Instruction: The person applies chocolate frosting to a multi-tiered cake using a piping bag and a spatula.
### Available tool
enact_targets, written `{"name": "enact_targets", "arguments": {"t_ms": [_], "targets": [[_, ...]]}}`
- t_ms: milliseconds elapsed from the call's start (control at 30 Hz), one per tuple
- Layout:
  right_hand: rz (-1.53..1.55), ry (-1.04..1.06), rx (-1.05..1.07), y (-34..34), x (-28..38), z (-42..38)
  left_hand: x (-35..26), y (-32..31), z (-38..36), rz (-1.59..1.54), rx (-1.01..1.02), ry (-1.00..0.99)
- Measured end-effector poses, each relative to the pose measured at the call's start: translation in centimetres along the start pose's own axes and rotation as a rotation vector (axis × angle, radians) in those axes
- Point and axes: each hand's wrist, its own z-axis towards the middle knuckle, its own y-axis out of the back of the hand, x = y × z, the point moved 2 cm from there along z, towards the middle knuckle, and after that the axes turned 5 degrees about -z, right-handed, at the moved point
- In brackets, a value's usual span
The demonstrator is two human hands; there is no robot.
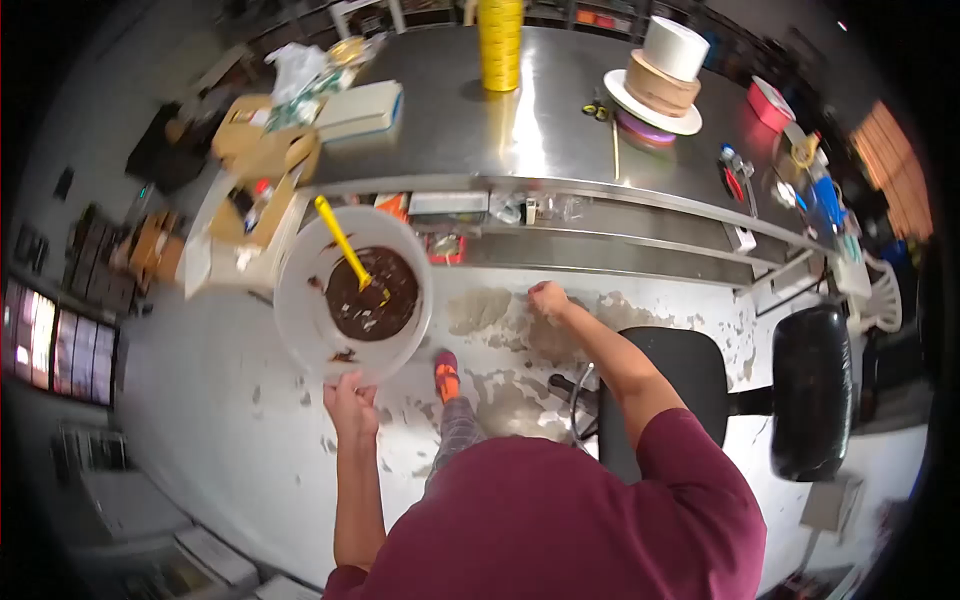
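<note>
My left hand point(352, 405) is closed on the near rim of a translucent plastic bowl point(295, 290), holding it out in front of me. Dark melted chocolate point(372, 318) covers the bowl's bottom, with smears up the wall. A yellow spatula point(342, 240) stands tilted in the chocolate, its handle leaning on the far left rim. Out to the front right, my right hand point(547, 299) hangs over the floor, apart from the bowl. Its fingers are curled in, and nothing shows in them.
Ahead is a steel table point(450, 130) with a tiered cake point(662, 85), a yellow cylinder point(500, 45), scissors point(597, 106) and a pink container point(769, 103). Cardboard boxes point(262, 150) crowd its left. A black office chair point(670, 385) stands close on my right. The floor point(220, 400) is patchy.
</note>
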Motion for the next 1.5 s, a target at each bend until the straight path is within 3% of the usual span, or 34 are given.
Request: {"name": "enact_targets", "arguments": {"t_ms": [67, 100, 167, 267, 367, 433, 500, 567, 633, 700, 733, 833, 900, 967, 1033, 1067, 1100, 1167, 1267, 1300, 1333, 1433, 1500], "targets": [[0.024, 0.007, -0.141, 0.0, -0.2, 0.2, -0.9, -3.3, 3.4, 0.071, 0.052, 0.054], [0.022, -0.078, -0.219, -0.6, -1.1, 5.5, 1.2, -6.6, 10.8, 0.113, 0.058, 0.133], [0.044, -0.156, -0.431, 0.0, -1.1, 10.1, 2.3, -11.8, 17.3, 0.169, 0.123, 0.191], [0.043, -0.089, -0.634, 4.6, 0.8, 17.9, 3.9, -20.7, 24.4, 0.114, 0.262, 0.202], [0.131, -0.056, -0.829, 3.9, 1.4, 21.3, 7.5, -22.0, 31.8, 0.172, 0.346, 0.289], [0.168, -0.180, -0.851, 4.8, 0.4, 24.5, 8.6, -24.1, 32.1, 0.141, 0.195, 0.347], [0.105, -0.204, -0.674, 3.7, 0.6, 26.8, 8.2, -25.0, 31.6, 0.101, 0.154, 0.500], [0.071, -0.058, -0.759, 1.1, 1.3, 28.8, 8.2, -24.8, 33.5, 0.180, 0.338, 0.323], [0.268, -0.085, -0.933, -0.8, 2.4, 29.3, 8.3, -24.6, 33.9, 0.110, 0.396, 0.429], [0.135, -0.111, -1.088, -1.7, 4.0, 28.2, 9.4, -24.9, 30.6, 0.257, 0.503, 0.116], [0.106, -0.095, -1.043, -1.5, 4.3, 28.5, 10.4, -24.9, 29.0, 0.317, 0.566, -0.048], [-0.018, -0.053, -0.932, -1.7, 3.9, 29.1, 15.2, -21.6, 27.3, 0.173, 0.566, 0.004], [-0.133, -0.023, -0.900, -1.7, 3.9, 29.3, 22.1, -20.8, 25.4, 0.933, 0.901, -0.413], [-0.122, 0.014, -0.812, -1.6, 3.5, 29.4, 28.2, -22.5, 26.3, 0.948, 1.352, -0.134], [-0.069, 0.074, -0.739, -1.4, 3.1, 29.8, 32.7, -25.4, 29.5, 1.212, 1.513, -0.734], [-0.051, 0.107, -0.890, -2.3, 2.9, 31.0, 34.5, -27.2, 31.2, 1.274, 1.509, -0.906], [-0.027, 0.136, -0.878, -2.1, 2.4, 30.8, 36.0, -29.2, 32.6, 1.324, 1.497, -1.081], [0.031, 0.197, -0.845, -1.9, 2.1, 29.8, 38.1, -32.1, 35.1, 1.325, 1.398, -0.451], [0.620, 0.226, -1.174, -2.3, 0.6, 30.4, 43.4, -31.9, 43.6, 1.249, 1.134, 0.164], [0.860, 0.227, -1.246, -2.1, 0.0, 30.5, 44.6, -31.8, 45.5, 1.245, 1.089, 0.256], [0.893, 0.112, -1.270, -1.5, -0.2, 30.5, 45.1, -31.8, 46.4, 1.247, 1.064, 0.315], [0.979, -0.243, -1.319, 0.1, -0.7, 29.9, 46.7, -32.9, 48.2, 1.365, 1.175, 0.206], [0.836, -0.323, -1.295, 0.8, -0.5, 29.8, 47.6, -33.2, 49.0, 1.455, 1.252, 0.087]]}}
